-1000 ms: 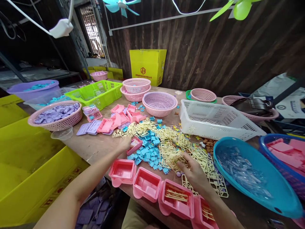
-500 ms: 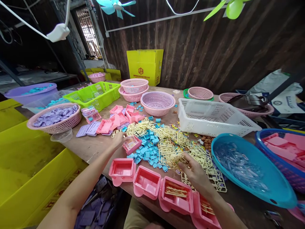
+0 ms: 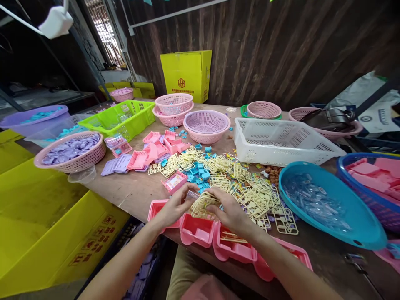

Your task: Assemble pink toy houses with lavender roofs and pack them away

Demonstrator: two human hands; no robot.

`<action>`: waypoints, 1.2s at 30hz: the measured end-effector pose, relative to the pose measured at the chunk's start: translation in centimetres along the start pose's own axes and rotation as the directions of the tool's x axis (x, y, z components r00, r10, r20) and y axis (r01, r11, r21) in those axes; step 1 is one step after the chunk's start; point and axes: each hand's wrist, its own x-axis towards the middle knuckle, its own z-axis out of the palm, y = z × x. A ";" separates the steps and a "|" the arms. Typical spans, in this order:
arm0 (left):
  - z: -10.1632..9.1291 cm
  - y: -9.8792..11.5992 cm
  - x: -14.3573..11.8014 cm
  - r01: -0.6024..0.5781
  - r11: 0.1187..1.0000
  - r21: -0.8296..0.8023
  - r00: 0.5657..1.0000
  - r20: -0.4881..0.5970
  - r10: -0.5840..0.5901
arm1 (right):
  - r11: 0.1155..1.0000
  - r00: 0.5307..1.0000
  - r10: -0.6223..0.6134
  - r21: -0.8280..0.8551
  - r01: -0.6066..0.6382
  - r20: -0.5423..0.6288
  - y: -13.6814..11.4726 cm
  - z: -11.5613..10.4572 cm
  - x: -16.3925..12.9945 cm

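My left hand [image 3: 175,206] and my right hand [image 3: 229,210] meet over the near table edge, both gripping a cream plastic parts frame [image 3: 203,204]. Directly beneath it sits an empty pink tray [image 3: 196,229], one of a row along the edge. The tray to its right [image 3: 234,246] holds cream sticks. Behind my hands spreads a pile of cream frames [image 3: 250,191] and small blue pieces [image 3: 198,173]. A small pink box with a printed card [image 3: 174,181] lies just beyond my left hand.
A blue basin [image 3: 328,204] of clear parts sits at the right. A white crate [image 3: 281,143], pink baskets [image 3: 206,125], a green crate [image 3: 121,118] and a basket of purple pieces [image 3: 70,150] ring the table. Yellow cartons [image 3: 46,225] stand at my left.
My left hand left the small pink box and came back toward me. My right hand lifted a cream frame off the pile; both hands now hold it over the pink tray.
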 end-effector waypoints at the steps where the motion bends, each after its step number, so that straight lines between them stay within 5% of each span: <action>1: 0.3 0.0 -0.4 0.037 0.999 -0.036 0.999 0.000 -0.037 | 1.000 1.000 -0.015 -0.008 0.015 -0.006 -0.2 0.1 0.1; 6: 0.7 -1.1 -1.8 0.147 0.978 -0.149 0.986 -0.056 -0.156 | 0.995 0.986 0.089 -0.051 -0.083 0.141 -0.3 0.6 -0.3; 10: 1.7 -3.2 -3.2 -0.010 0.998 0.064 0.956 -0.291 0.028 | 0.974 0.971 0.176 -0.174 -0.147 0.163 0.7 2.2 -0.8; 18: 4.0 -7.9 -5.2 0.018 0.793 0.610 0.960 -0.232 0.157 | 0.823 0.954 0.228 -0.563 -0.083 0.193 -0.3 4.5 -0.1; 27: 3.6 -8.4 -4.8 -0.028 0.741 0.671 0.945 -0.224 0.237 | 0.766 0.956 0.152 -0.641 0.047 0.252 0.4 6.0 -0.2; 32: 3.7 -8.5 -4.8 -0.048 0.661 0.749 0.952 -0.167 0.258 | 0.749 0.961 0.225 -0.659 -0.067 0.159 1.2 8.0 -1.1; 36: 3.7 -8.2 -5.0 -0.064 0.585 0.808 0.946 -0.137 0.294 | 0.829 0.968 0.184 -0.556 -0.060 0.171 0.8 5.3 -2.0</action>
